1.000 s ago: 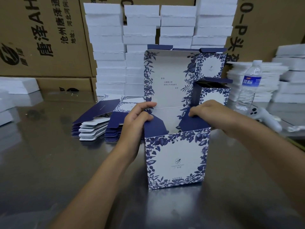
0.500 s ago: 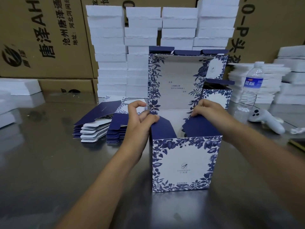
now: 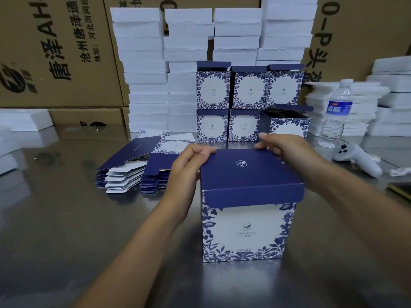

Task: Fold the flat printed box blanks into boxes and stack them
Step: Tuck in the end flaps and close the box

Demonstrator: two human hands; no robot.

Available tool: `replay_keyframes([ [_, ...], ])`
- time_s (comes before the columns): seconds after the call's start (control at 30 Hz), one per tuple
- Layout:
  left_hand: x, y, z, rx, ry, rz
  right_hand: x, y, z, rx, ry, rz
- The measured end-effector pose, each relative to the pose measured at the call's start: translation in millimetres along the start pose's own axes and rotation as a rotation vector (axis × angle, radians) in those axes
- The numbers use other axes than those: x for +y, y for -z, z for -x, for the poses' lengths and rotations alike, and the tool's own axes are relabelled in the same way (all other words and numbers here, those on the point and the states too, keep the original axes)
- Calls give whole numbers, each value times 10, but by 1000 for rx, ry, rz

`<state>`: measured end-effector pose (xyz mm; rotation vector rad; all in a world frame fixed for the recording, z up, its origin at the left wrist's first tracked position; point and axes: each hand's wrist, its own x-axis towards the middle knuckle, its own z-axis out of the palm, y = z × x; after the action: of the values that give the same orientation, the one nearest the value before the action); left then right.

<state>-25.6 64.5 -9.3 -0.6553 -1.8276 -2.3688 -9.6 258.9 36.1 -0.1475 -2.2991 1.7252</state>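
— Where's the box (image 3: 244,232)?
— Upright on the counter (image 3: 66,230), dead centre, navy lid (image 3: 251,174) lying flat, its front flap hanging over the floral face.
— And the hands?
— Left hand (image 3: 189,167) pinches the lid's back-left corner; right hand (image 3: 287,150) curls over its far edge. Flat blanks (image 3: 133,170) lie to the left, finished boxes (image 3: 246,103) stacked behind.

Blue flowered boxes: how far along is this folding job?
Done: five closed boxes stacked in two rows at the back, beside one open-topped box. In hand: the front box, lid folded down, its front flap not yet tucked; left hand and right hand hold its back corners. To do: a pile of flat blanks waits.
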Motion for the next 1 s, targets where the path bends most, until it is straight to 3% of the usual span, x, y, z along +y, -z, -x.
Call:
replay_keyframes([
  [0.27,59,52,-31,4,120,-17,-256,-205,-16,-176,-49,209],
  [0.4,100,44,-77,-4,261,20,-249,-262,29,-173,-42,226],
  [0.57,242,42,-249,-96,376,-185,-261,-264,40,-165,-67,194],
  [0.73,344,-37,-437,-136,396,-452,-262,-269,49,-165,-88,144],
  [1.0,253,-48,-403,-79,384,-350,-255,-249,67,-129,-135,147],
])
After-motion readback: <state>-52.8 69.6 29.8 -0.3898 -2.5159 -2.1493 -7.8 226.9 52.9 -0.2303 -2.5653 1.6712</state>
